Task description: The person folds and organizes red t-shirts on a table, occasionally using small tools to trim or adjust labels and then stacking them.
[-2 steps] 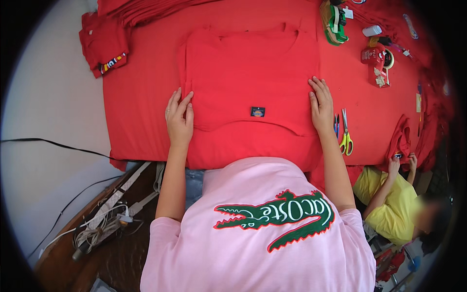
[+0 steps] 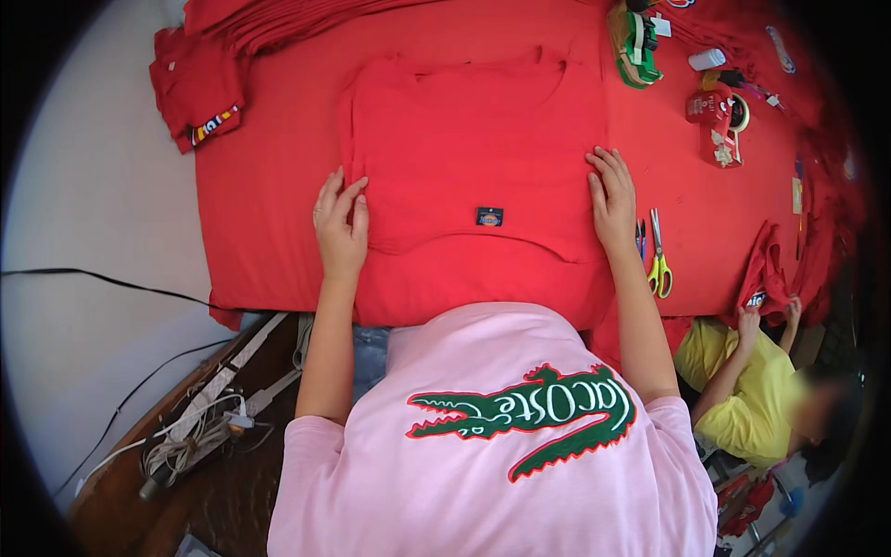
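Currently the red garment [image 2: 478, 167] lies flat in the middle of the red-covered table [image 2: 260, 223], sides already folded in so it reads as a neat rectangle, neckline at the far end, small dark label patch [image 2: 489, 216] near its lower fold. Left hand [image 2: 341, 223] presses flat on the garment's left edge, fingers close together and extended, nothing pinched. Right hand [image 2: 613, 195] lies flat on the right edge, fingers slightly spread, palm down.

Judging from this: side folds look done, piece is smoothed; the near portion toward the table edge still lies unfolded, so the lengthwise fold seems left, plus moving it off to a pile.

Around it: stack of folded red garments [image 2: 278, 23] at the far left, another folded red piece with a coloured print [image 2: 200, 88] at the table's left corner. Yellow-handled scissors [image 2: 658, 255] just right of the right hand. Tape rolls [image 2: 724, 116] and small bits far right. Another person in a yellow shirt [image 2: 742, 390] at lower right holds red cloth. Cables [image 2: 195, 436] on the floor lower left.
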A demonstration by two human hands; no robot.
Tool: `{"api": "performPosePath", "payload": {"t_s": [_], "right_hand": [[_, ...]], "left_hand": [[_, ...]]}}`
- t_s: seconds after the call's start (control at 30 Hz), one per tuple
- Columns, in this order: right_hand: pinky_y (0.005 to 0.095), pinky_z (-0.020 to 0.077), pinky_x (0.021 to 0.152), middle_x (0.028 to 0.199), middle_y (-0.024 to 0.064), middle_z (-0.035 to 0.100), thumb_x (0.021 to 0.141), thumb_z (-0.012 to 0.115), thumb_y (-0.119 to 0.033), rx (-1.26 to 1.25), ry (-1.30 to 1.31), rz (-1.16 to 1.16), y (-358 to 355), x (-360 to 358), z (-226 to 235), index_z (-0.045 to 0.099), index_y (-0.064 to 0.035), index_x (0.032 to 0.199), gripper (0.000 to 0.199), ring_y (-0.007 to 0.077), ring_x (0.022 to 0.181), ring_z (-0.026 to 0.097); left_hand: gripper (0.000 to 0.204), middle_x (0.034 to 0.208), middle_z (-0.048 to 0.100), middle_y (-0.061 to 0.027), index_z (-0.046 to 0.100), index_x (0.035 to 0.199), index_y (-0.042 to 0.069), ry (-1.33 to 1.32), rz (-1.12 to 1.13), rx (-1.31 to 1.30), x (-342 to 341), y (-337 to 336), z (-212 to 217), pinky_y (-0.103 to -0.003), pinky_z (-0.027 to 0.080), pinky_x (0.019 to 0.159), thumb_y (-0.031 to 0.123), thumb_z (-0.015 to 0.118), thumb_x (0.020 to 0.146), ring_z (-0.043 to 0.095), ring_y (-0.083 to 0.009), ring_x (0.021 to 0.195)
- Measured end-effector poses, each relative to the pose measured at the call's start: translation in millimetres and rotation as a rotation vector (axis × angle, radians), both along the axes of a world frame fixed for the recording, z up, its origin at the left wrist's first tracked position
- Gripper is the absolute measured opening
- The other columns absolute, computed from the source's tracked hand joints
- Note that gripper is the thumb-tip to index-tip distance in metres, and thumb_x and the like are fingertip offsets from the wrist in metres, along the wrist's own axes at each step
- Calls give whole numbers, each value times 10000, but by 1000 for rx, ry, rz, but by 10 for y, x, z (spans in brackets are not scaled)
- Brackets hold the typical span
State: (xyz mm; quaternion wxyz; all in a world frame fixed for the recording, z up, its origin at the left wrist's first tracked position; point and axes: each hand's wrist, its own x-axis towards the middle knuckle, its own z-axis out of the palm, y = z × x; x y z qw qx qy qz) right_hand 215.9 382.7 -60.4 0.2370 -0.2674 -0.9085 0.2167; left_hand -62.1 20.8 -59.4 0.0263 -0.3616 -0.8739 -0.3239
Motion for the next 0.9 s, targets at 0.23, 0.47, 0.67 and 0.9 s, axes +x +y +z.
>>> {"api": "performPosePath", "payload": {"t_s": [0.23,0.47,0.67,0.9], "right_hand": [[378,540,974,1140,119,770,979,690,-66,-286,304,-243,627,-608,70,744,-22,1154,188,277,1098,708],[356,540,944,1217,84,743,922,733,-97,-473,252,-122,1473,-1125,-204,666,-109,1412,495,223,1059,683],[344,542,860,1022,41,666,891,785,-141,-371,-40,-12,1523,-1231,28,747,-106,1299,411,180,877,607],[356,553,854,941,59,651,922,802,-214,-353,-103,-66,1484,-1241,135,786,-76,1146,263,188,893,645]], "left_hand": [[200,1381,659,-169,758,1144,66,-111,32,191,-798,805,131,-467,422,1149,189,706,996,587,-348,1316],[475,1273,700,-116,650,1462,111,-183,-79,150,-1398,1520,235,-399,470,1102,201,720,1001,625,-287,1243],[300,1106,729,-62,773,1235,83,-230,-122,-7,-1418,1690,367,-371,487,1036,164,788,947,650,-225,1090],[199,1079,729,-47,792,1109,85,-266,-88,89,-1520,1592,236,-376,469,1059,200,796,947,649,-216,1095]]}}
